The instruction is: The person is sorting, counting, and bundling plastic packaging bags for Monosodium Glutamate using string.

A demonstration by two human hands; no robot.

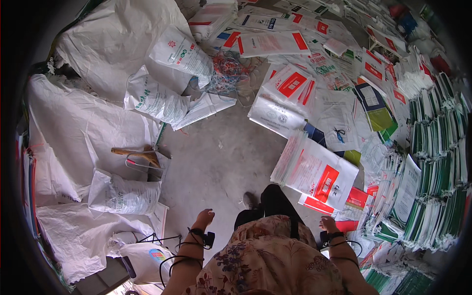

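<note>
1. Bulging white sack, left of the left hand; its fingers look curled, nothing visible held, exact opening unclear.
2. Flat printed-bag stack, ahead of the right hand; fingers bent, seemingly empty, opening unclear.
3. Seemingly between grasps; gripping the stack calls for reaching forward.

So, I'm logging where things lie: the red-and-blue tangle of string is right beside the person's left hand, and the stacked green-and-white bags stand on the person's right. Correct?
Not quite: the tangle of string is well away from the left hand, beside the upper white sacks in the head view. The stacked green-and-white bags do stand on the person's right.
</note>
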